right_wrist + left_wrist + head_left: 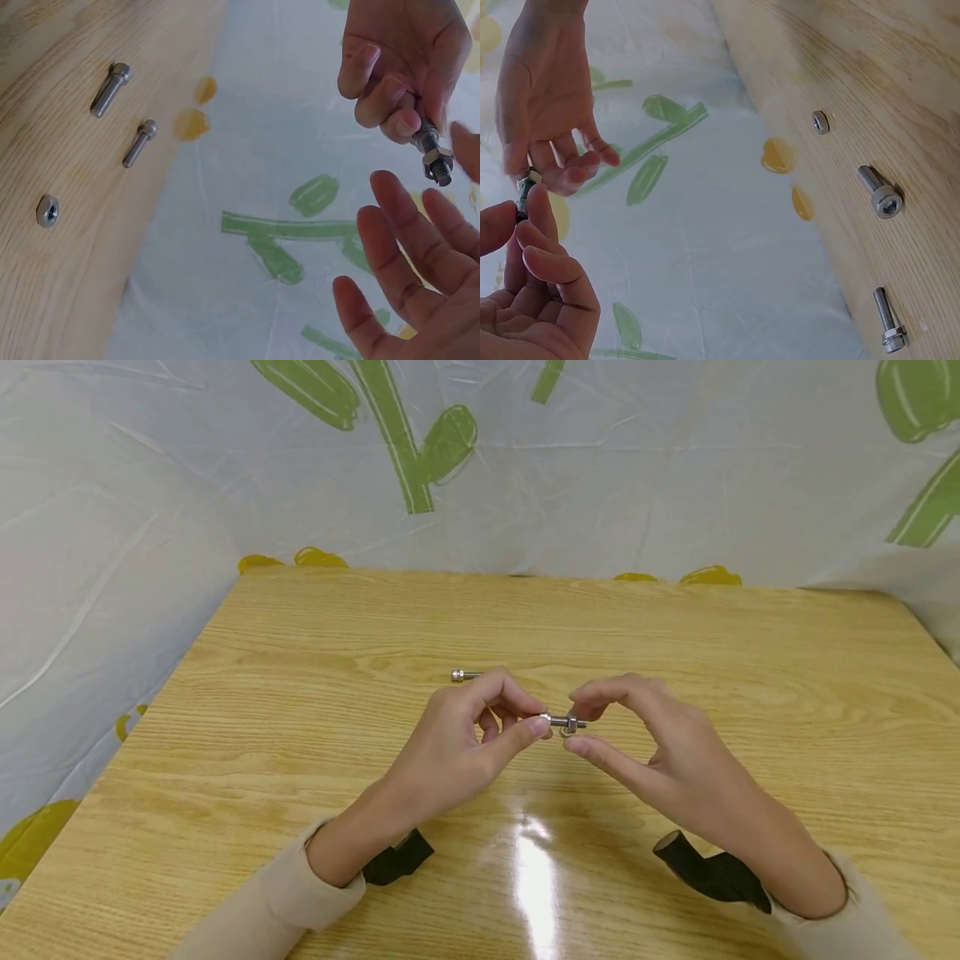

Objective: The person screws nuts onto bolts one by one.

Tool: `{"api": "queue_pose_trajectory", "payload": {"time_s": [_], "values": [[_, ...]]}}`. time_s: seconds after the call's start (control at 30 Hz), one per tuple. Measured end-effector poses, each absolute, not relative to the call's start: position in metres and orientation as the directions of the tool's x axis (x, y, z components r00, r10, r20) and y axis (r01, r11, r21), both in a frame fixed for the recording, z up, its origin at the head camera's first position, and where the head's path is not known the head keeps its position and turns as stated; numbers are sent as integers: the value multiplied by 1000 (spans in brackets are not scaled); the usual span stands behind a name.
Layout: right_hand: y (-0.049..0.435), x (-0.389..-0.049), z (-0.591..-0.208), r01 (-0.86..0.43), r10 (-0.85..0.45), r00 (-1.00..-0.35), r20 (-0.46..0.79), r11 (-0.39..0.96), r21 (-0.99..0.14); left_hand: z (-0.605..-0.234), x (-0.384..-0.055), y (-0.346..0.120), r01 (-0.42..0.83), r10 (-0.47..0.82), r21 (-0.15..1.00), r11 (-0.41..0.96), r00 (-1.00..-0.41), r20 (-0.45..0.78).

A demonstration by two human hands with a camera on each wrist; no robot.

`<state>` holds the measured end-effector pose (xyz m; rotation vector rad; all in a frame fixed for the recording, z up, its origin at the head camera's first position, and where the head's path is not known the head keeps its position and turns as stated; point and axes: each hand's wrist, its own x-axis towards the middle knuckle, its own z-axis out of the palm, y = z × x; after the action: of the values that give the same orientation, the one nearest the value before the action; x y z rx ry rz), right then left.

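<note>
My left hand (457, 735) pinches a metal bolt (559, 721) at its head end between thumb and fingers, the shank pointing right. A hex nut (572, 724) sits on the shank, with some thread showing beyond it. Around the nut, my right hand (667, 752) holds its thumb and fingers apart. In the right wrist view, its fingers (397, 217) are spread and stand clear of the nut (437, 160). The left hand's grip hides the bolt's head.
A slim bolt (465, 675) lies on the wooden table (337, 627) behind the left hand. The wrist views also show a thicker socket-head bolt (880, 193) and a loose nut (48, 211). A patterned cloth (562, 502) hangs behind the table.
</note>
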<state>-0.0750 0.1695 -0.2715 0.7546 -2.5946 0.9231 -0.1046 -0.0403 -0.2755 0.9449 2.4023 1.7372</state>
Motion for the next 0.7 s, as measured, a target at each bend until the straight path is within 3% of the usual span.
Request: {"api": "queue_pose_trajectory", "payload": {"time_s": [0.27, 0.5, 0.7], "values": [[170, -79, -276, -699, -426, -703, 569, 562, -443, -275, -106, -41, 458, 487, 872, 175, -810, 328], [170, -80, -277, -713, -430, -688, 584, 551, -434, -275, -106, -41, 449, 488, 875, 179, -813, 317], [168, -78, -277, -684, -416, -721, 554, 557, -471, -275, -106, -41, 458, 491, 871, 180, -809, 323]]}}
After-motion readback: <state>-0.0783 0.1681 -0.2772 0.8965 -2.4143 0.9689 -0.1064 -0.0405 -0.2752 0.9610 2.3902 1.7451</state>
